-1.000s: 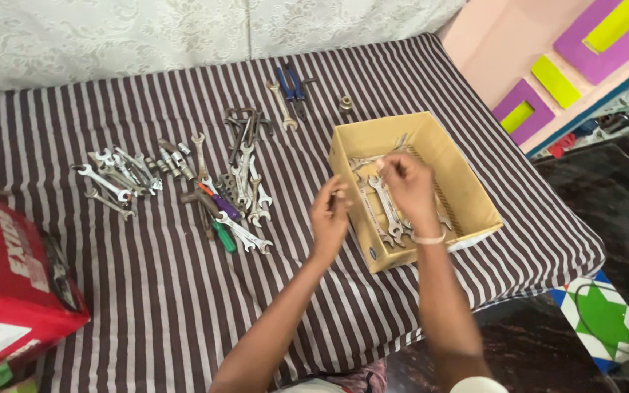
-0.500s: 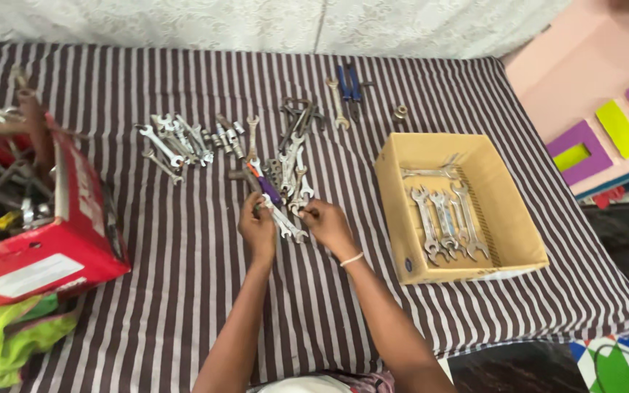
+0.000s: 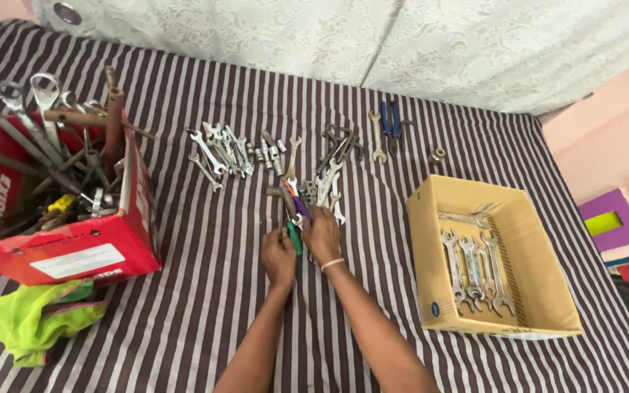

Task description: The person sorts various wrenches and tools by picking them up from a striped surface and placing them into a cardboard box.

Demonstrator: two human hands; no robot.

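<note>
Red cardboard box (image 3: 74,251) sat far left on the striped cloth (image 3: 205,306), stuffed with long tools sticking up; a green rag (image 3: 34,316) lay just in front of it. Right of the box came a small heap of silver spanners (image 3: 216,153), then a few sockets (image 3: 271,153), then the middle pile of spanners (image 3: 325,185) with a purple-handled screwdriver (image 3: 301,207) and a green-handled one (image 3: 294,239) at its near edge.

Left hand (image 3: 279,258) rested on the cloth just beside the green handle, fingers curled down, closed on nothing that could be made out. Right hand (image 3: 322,234) lay on the near end of the middle pile, fingers together and bent over the spanners there; whether they clamped one was hidden by the hand itself.

A second ago both hands were at the tan box (image 3: 547,291); by now they had come back to the pile, both empty as far as could be seen. Judged from that, one more spanner went in and another pick was starting.

Further right, a lone spanner (image 3: 377,142), blue pliers (image 3: 391,124) and a small brass fitting (image 3: 438,154) lay near the curtain. Tan box at right held a row of spanners (image 3: 475,269) side by side.
</note>
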